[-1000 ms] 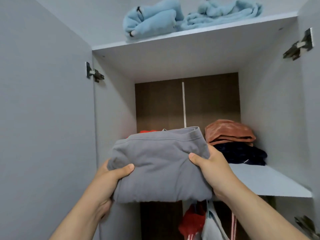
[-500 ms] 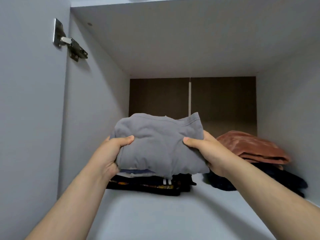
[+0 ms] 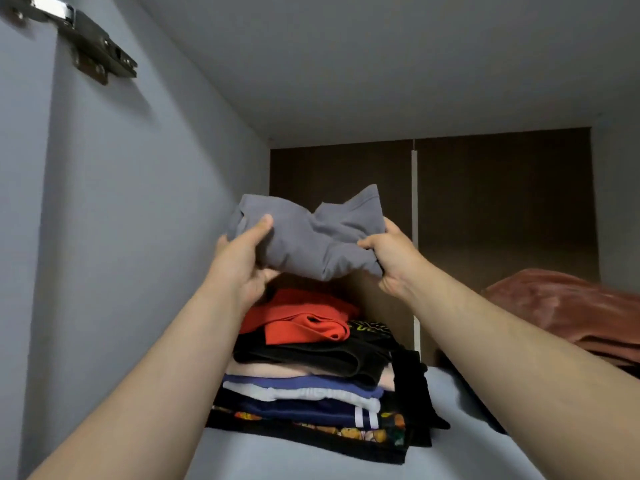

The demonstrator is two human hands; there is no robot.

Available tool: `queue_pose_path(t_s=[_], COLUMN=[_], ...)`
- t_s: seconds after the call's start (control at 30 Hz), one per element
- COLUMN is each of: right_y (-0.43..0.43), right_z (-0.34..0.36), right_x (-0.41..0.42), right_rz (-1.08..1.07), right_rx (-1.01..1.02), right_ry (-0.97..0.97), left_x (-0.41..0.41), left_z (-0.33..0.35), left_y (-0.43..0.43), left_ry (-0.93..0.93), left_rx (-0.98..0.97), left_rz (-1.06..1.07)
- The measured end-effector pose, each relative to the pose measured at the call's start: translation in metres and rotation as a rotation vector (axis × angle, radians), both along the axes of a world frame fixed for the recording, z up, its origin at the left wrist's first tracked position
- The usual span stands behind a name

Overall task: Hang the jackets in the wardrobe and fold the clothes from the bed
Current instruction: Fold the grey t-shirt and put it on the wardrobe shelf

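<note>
I hold a folded grey garment inside the wardrobe compartment, a little above a stack of folded clothes. My left hand grips its left edge, thumb on top. My right hand grips its right edge. The garment is bunched in the middle and hangs clear of the stack. An orange-red piece lies on top of the stack, with black, pink, blue and patterned pieces under it.
The stack stands on a pale shelf against the left wall. A rust-coloured folded pile lies at the right. A metal hinge sits at the upper left. The shelf above forms a low ceiling.
The view has moved in closer to the compartment. Both hands have carried the grey garment up and further in, and it now hangs above the stack, more crumpled than before.
</note>
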State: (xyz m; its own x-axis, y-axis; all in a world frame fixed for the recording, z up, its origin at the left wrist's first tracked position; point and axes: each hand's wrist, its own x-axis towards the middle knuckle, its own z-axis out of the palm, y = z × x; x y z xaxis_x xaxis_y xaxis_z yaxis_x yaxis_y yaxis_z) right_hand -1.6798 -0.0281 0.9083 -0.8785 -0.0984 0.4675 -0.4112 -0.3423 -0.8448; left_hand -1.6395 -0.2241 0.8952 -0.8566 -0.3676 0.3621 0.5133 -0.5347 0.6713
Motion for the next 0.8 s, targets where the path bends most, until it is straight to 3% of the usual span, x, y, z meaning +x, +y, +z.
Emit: queue_pose_path(t_s=[0.13, 0.23, 0.27, 0.33, 0.4, 0.43, 0.5, 0.6, 0.8], right_y=[-0.022, -0.03, -0.031, -0.023, -0.016, -0.017, -0.026, -0.036, -0.038], right_z=[-0.022, -0.048, -0.052, -0.049, -0.04, -0.039, -0.05, -0.086, -0.093], right_x=[-0.049, -0.069, -0.072, -0.072, -0.08, -0.08, -0.083, -0.088, -0.072], right_rz=[-0.065, -0.183, -0.215, -0.275, -0.494, -0.559, -0.457, -0.154, -0.197], right_rx=[0.062, 0.409, 0.566, 0.811, 1.034, 1.102, 1.203, 1.175, 1.164], right_ry=[-0.107, -0.179, -0.196, -0.181, 0.027, 0.175, 0.314, 0.123, 0.0], left_x=[-0.045, -0.072, -0.081, -0.084, -0.082, -0.082, -0.085, -0.098, -0.094], left_z=[-0.01, -0.042, -0.051, -0.055, -0.049, -0.046, -0.049, -0.071, -0.083], left_y=[-0.011, -0.025, -0.032, -0.037, -0.035, -0.032, -0.026, -0.039, -0.044], left_ry=[-0.089, -0.285, -0.345, -0.452, -0.355, -0.27, -0.253, -0.469, -0.485], left_rx=[-0.108, -0.329, -0.441, -0.848, -1.298, -1.451, -1.642, -1.763, -1.765], left_rz=[0.361, 0.447, 0.494, 0.776, 1.093, 1.119, 0.863, 0.443, 0.453])
